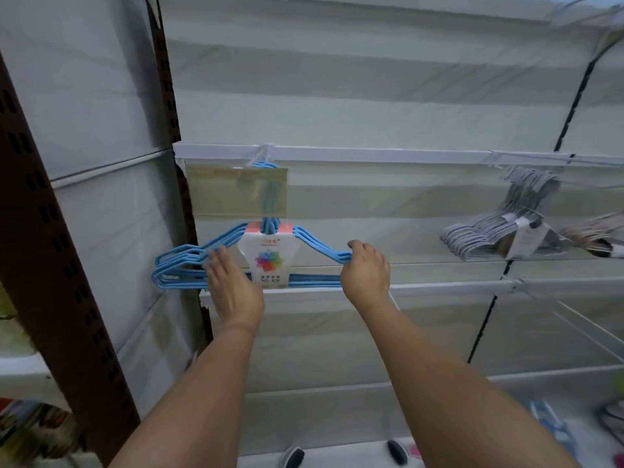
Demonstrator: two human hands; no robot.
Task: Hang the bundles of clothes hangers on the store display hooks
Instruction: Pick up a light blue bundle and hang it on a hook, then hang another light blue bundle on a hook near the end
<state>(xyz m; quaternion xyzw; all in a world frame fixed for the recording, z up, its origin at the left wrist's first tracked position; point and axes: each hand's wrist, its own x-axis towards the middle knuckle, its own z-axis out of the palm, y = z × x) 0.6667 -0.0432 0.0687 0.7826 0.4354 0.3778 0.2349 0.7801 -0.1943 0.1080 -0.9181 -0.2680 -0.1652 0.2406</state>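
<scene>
A bundle of blue hangers [216, 261] hangs with its hook ends gathered up at a white display hook [261, 153] on the upper rail [371, 154], partly hidden behind a yellowish price-tag sleeve [233, 190]. A white label card [269, 261] with a coloured flower wraps the middle of the bundle.

The person's left hand [233, 282] lies against the left shoulder of the bundle with its fingers fairly straight, touching or pressing the wires; no curl around them shows. The right hand [366, 271] is curled around the right shoulder of the bundle, gripping the wires there.

Judging by how the bundle sits, this one looks hung or very nearly so: its hooks appear to be over the display hook, though the sleeve hides the exact seating. The hands seem to be squaring or steadying it, and letting go is what remains of this step.

Further right, a bundle of grey hangers [499, 224] already hangs tilted from the same rail, with another pale bundle [597, 231] at the frame edge beside it. The lower rail [456, 288] carries nothing that shows. Something blue lies blurred low at the right; whether it is more hangers to be hung cannot be told.
</scene>
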